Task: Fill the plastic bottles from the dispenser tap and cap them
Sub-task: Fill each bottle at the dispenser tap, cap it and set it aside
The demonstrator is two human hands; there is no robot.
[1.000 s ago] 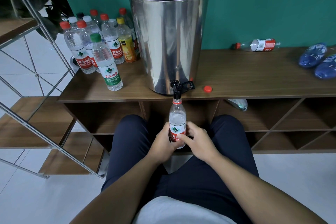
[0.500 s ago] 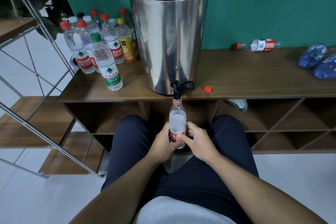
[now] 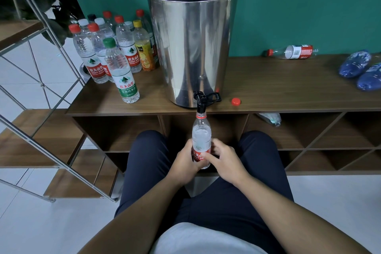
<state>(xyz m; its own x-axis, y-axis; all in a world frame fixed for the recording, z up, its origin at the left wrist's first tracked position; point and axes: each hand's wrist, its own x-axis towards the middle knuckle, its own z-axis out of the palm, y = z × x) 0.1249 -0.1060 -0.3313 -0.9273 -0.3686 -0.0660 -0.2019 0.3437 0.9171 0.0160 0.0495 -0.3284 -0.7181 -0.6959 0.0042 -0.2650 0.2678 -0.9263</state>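
Note:
A clear plastic bottle [image 3: 201, 136] with a red label stands upright, its open neck right under the black tap [image 3: 201, 101] of the steel dispenser [image 3: 191, 43]. Water fills it to around the shoulder. My left hand [image 3: 183, 163] grips the bottle's lower part from the left, and my right hand [image 3: 223, 161] grips it from the right, thumb across the label. A loose red cap [image 3: 235, 101] lies on the wooden shelf top [image 3: 288, 88], right of the tap.
Several capped bottles [image 3: 115, 53] stand in a group left of the dispenser. An empty bottle [image 3: 292, 52] lies on its side at the back right, near two blue bundles [image 3: 360, 70]. A metal-framed stair [image 3: 41, 93] is at the left. My knees sit below the shelf.
The water level in the bottle has risen a little. Both hands and the bottle have stayed in place under the tap.

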